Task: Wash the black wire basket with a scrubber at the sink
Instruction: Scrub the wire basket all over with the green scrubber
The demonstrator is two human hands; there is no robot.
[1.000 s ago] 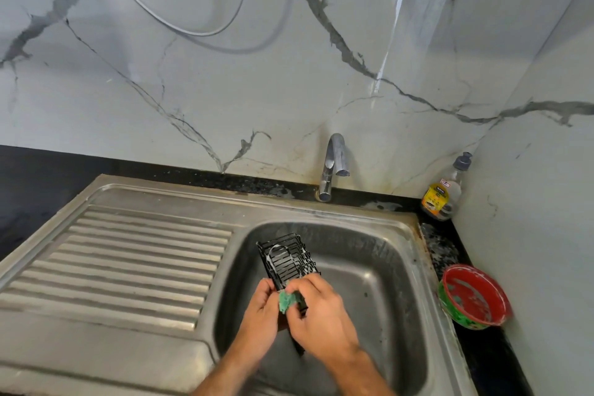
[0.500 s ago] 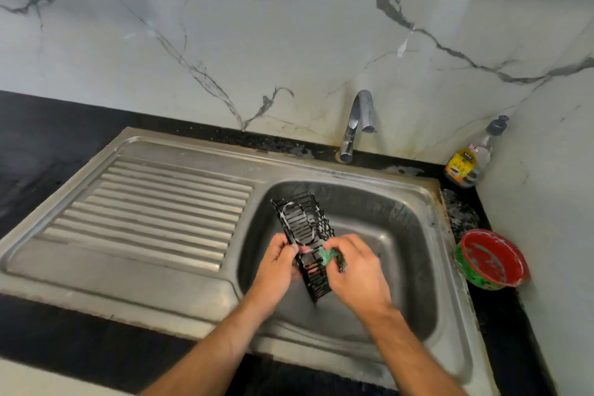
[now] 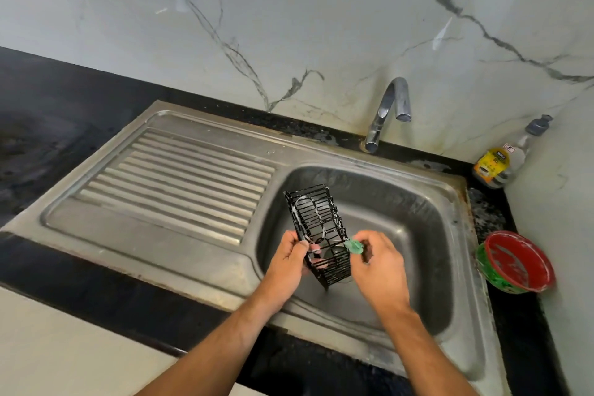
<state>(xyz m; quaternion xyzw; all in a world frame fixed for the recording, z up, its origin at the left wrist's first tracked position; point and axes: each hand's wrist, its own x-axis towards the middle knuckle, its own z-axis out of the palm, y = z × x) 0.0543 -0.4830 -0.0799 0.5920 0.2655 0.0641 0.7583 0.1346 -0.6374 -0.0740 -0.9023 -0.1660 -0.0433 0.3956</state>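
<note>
The black wire basket [image 3: 316,228] is held tilted over the steel sink bowl [image 3: 418,222], streaked with white suds. My left hand [image 3: 287,259] grips its left edge near the lower end. My right hand [image 3: 377,262] pinches a small green scrubber [image 3: 353,246] against the basket's right side. The sink drain is partly hidden behind the basket.
A chrome tap [image 3: 387,112] stands behind the bowl, not running. The ribbed drainboard [image 3: 180,180] lies to the left. A soap bottle [image 3: 501,161] sits in the back right corner, and a red and green bowl [image 3: 517,262] rests on the black counter at right.
The view has tilted down, so sink and hands appear higher. My right hand with the scrubber slid from the basket's front to its right side. The left hand keeps its grip.
</note>
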